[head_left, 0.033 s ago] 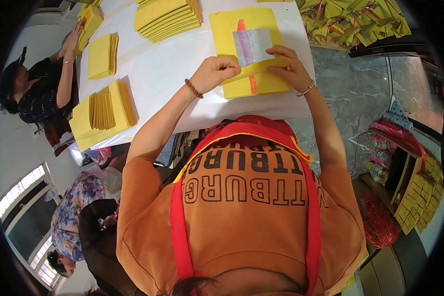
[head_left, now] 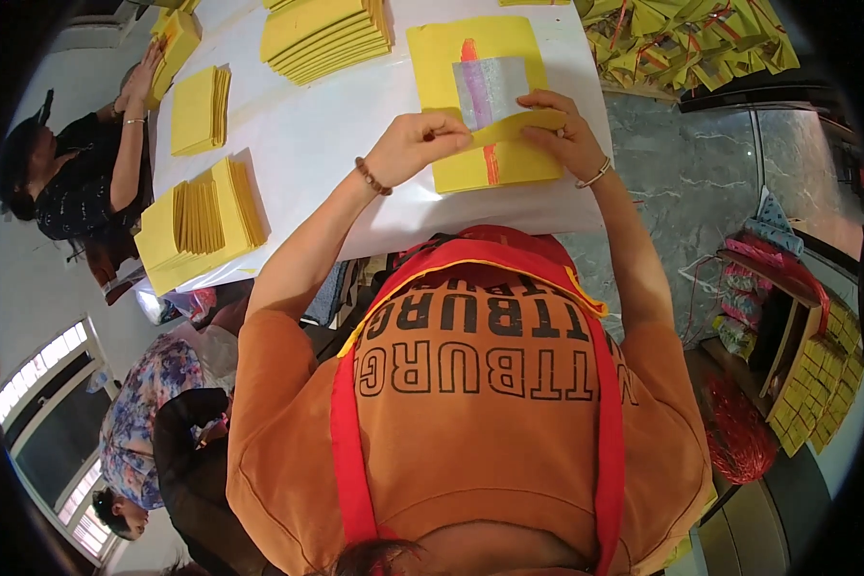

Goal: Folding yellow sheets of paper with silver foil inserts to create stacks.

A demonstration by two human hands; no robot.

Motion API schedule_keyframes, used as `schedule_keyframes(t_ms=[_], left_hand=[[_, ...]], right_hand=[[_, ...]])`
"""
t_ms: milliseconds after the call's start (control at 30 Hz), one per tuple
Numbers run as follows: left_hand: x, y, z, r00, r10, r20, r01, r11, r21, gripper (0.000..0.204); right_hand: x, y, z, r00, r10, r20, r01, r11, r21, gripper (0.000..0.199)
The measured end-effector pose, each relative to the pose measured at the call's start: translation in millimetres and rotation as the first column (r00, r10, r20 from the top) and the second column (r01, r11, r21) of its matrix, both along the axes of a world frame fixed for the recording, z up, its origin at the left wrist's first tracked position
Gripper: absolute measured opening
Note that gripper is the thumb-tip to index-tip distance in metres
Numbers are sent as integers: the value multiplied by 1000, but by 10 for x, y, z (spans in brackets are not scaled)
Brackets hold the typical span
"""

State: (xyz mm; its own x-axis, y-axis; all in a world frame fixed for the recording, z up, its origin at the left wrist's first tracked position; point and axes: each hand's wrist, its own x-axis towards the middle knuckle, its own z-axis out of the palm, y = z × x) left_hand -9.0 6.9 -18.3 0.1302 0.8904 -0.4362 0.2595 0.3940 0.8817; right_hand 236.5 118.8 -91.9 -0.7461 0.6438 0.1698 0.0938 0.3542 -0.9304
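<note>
Nothing had shifted between the two frames; both hands kept their places on the yellow sheet (head_left: 480,96) lying on the white bench (head_left: 326,144); the left hand (head_left: 415,144) and right hand (head_left: 562,130) each pinched its folded-up lower edge beside the silver foil patch (head_left: 490,88), so the fold looked only half made.

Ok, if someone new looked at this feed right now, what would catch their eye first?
Probably the yellow paper sheet with its silvery square and red stripe, at the near edge of the white table; the left hand and right hand are folding its lower edge. Next, the stacks of yellow sheets to the left, where another person handles more.
</note>
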Motion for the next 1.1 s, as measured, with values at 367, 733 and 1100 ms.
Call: schedule_keyframes(t_ms=[367,733,1100], left_hand=[[-162,-93,-503,719,225,-658,468,543,697,44],[-25,-406,-179,579,257,-774,596,515,616,32],[63,-242,-45,868,158,-471,50,915,400,28]], right_hand=[[-23,83,174,973,-83,217,-67,793,606,36],[151,-206,455,934,50,355,-276,733,622,31],[110,-187,355,938,-18,346,5,999,40,21]])
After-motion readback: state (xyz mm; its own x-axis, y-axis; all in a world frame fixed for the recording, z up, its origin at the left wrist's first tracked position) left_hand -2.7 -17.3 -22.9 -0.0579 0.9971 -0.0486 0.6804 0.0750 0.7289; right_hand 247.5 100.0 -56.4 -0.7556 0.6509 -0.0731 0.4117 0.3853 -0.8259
